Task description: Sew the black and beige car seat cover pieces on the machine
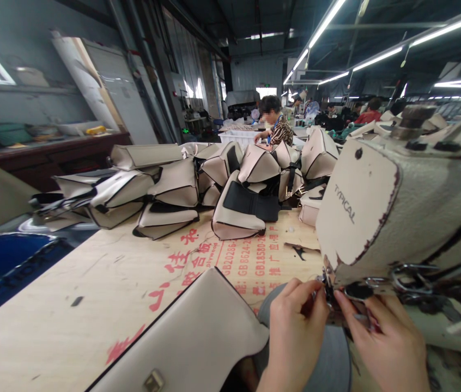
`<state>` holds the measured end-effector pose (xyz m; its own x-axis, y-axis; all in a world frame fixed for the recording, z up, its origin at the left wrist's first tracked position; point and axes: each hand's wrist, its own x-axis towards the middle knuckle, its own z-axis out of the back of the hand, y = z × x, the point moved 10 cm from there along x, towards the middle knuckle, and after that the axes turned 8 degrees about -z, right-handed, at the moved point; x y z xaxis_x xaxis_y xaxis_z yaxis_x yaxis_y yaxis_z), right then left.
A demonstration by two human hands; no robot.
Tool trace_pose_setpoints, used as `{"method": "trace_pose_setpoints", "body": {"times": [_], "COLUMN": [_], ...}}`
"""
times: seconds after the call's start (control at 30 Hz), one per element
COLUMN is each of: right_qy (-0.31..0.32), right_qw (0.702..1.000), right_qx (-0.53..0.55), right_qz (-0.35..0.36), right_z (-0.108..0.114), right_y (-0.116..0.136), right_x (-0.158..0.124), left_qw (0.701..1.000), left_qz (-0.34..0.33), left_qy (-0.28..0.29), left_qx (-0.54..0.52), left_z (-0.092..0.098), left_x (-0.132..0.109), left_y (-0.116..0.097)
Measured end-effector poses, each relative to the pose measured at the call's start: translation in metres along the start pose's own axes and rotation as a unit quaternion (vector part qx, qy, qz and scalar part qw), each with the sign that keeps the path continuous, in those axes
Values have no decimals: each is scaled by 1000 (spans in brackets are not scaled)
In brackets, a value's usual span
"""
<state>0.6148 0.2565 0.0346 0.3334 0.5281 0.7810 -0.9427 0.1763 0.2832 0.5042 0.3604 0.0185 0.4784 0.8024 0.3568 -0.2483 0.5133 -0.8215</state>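
Both my hands are up at the needle area under the head of a worn cream sewing machine [381, 207] marked TYPICAL. My left hand [296, 326] has its fingers pinched together right at the needle bar, on something too small to make out. My right hand [386, 337] reaches in from the right, fingertips pressed near a dark round part below the head. A beige bag piece with a black edge and a metal clasp [189, 343] lies on the table just left of my left hand. A grey round machine bed [332, 359] sits beneath my hands.
A plywood tabletop [103, 283] with red printed characters stretches ahead. Several beige and black bag bodies [173, 190] are heaped across its far side. Blue material [5, 261] lies at the left. A seated person [275, 128] works farther back, with others beyond.
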Motion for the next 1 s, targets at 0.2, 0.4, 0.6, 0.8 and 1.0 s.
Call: {"method": "trace_pose_setpoints", "body": {"times": [0.2, 0.4, 0.6, 0.8, 1.0], "right_qy": [4, 4, 3, -9, 9], "right_qw": [1000, 1000, 1000, 1000, 998], "right_qx": [2, 1, 1, 0, -54], "right_qz": [11, 3, 3, 9, 18], "right_z": [-1, 2, 3, 6, 2], "right_y": [2, 4, 5, 8, 10], "right_x": [-1, 3, 4, 5, 3], "left_qw": [1000, 1000, 1000, 1000, 1000], "left_qz": [-2, 0, 1, -2, -3], "left_qy": [2, 0, 1, 1, 9], "left_qx": [-12, -7, -14, -13, -4], "left_z": [-2, -1, -3, -4, -5], "left_x": [0, -2, -2, 0, 0], "left_y": [-1, 1, 1, -1, -1]}}
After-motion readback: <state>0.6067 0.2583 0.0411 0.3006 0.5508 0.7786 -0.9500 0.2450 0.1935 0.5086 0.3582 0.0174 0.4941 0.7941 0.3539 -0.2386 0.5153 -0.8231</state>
